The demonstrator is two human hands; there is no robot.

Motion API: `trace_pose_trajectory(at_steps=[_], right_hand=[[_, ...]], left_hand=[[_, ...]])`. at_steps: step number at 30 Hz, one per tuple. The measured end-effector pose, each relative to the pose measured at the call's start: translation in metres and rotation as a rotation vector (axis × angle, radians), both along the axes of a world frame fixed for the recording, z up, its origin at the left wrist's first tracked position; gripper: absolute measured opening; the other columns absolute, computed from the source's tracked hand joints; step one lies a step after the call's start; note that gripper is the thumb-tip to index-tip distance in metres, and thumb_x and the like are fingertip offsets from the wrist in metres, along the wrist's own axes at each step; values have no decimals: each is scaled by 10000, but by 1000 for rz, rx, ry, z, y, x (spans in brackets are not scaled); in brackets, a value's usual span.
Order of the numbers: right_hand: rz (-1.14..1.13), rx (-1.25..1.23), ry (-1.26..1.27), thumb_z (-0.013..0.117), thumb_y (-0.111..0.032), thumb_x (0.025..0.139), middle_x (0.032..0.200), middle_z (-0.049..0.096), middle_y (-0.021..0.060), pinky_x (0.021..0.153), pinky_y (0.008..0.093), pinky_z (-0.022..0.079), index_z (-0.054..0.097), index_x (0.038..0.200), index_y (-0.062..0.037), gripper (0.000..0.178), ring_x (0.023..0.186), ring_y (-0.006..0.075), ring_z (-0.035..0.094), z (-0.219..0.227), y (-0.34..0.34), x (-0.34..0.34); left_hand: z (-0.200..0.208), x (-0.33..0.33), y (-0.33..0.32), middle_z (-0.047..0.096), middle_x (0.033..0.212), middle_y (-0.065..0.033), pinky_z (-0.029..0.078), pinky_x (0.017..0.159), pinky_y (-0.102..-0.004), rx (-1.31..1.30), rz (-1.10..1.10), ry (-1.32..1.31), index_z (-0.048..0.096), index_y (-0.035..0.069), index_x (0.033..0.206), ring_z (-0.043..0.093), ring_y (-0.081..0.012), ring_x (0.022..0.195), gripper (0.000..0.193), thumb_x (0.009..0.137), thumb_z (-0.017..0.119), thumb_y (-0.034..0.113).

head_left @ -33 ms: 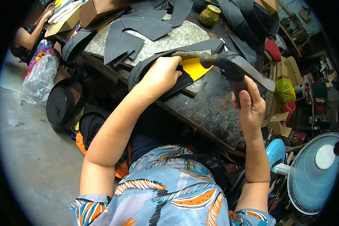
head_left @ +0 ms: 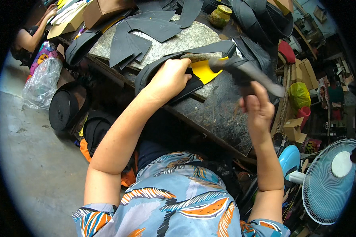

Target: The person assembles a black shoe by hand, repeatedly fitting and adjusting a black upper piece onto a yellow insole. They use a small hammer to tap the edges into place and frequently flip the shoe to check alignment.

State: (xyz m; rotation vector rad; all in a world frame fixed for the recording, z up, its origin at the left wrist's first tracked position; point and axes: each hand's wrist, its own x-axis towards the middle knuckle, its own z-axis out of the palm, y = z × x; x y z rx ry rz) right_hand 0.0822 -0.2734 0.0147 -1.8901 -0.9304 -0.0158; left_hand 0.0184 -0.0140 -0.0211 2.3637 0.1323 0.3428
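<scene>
My left hand [head_left: 167, 80] is closed on a black, curved leather-like piece [head_left: 205, 49] with a long strip bent round its far side. The piece's yellow inner face [head_left: 206, 70] shows to the right of my fingers. My left fingertips are partly hidden in its fold. In my right hand [head_left: 260, 107] is a hammer [head_left: 246, 71], gripped by its handle. Its head is smeared by motion and hangs over the right end of the yellow part; whether it touches cannot be told.
Flat black cut pieces [head_left: 156, 28] lie on a pale stone slab [head_left: 190, 38] on the dark workbench [head_left: 221, 118]. A yellowish jar [head_left: 220, 16] stands behind. A black roll [head_left: 63, 106] is at left, a fan [head_left: 330, 181] at right. Another person's arm [head_left: 43, 24] shows far left.
The hammer has shifted slightly left, and its head is now blurred. My right hand has moved a little with it. My left hand and the black piece stay in place.
</scene>
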Motion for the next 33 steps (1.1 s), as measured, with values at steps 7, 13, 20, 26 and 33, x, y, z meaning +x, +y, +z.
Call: trace_pose_trajectory(at_steps=[7,13,20,26,33], right_hand=[[-33,-374,-109,609,-330,979,916,724,158,657,369,553,692,1210,-182,287,758,312,721,-15,-3,15],[-48,-189,72,591,-210,1015,797,625,-10,577,219,448,649,1297,-53,329,653,55,541,12,-4,18],[-21,-434,-219,600,-343,975,996,725,159,732,401,564,671,1241,-189,316,870,343,711,25,11,14],[-85,-538,-128,604,-361,972,930,724,161,711,416,564,651,1260,-191,338,838,348,712,4,25,12],[-86,-503,-94,590,-373,980,996,718,171,729,413,565,643,1268,-193,344,892,355,705,-9,25,10]], left_hand=[[7,-22,-12,655,1042,-275,497,914,-459,135,-65,138,602,-30,1167,628,-430,1020,553,715,836,188],[5,-36,-26,616,986,-189,515,849,-442,333,-163,-56,591,1,1084,623,-388,980,395,726,752,48],[24,-32,-17,569,858,-34,511,833,-335,739,-293,-402,672,82,864,598,-203,898,138,738,641,129],[1,-33,-10,555,823,-30,514,847,-331,678,-280,-447,662,80,864,589,-205,862,145,729,645,130],[-1,-30,-10,578,849,-49,525,827,-370,757,-281,-535,649,68,879,598,-233,865,153,736,657,123]])
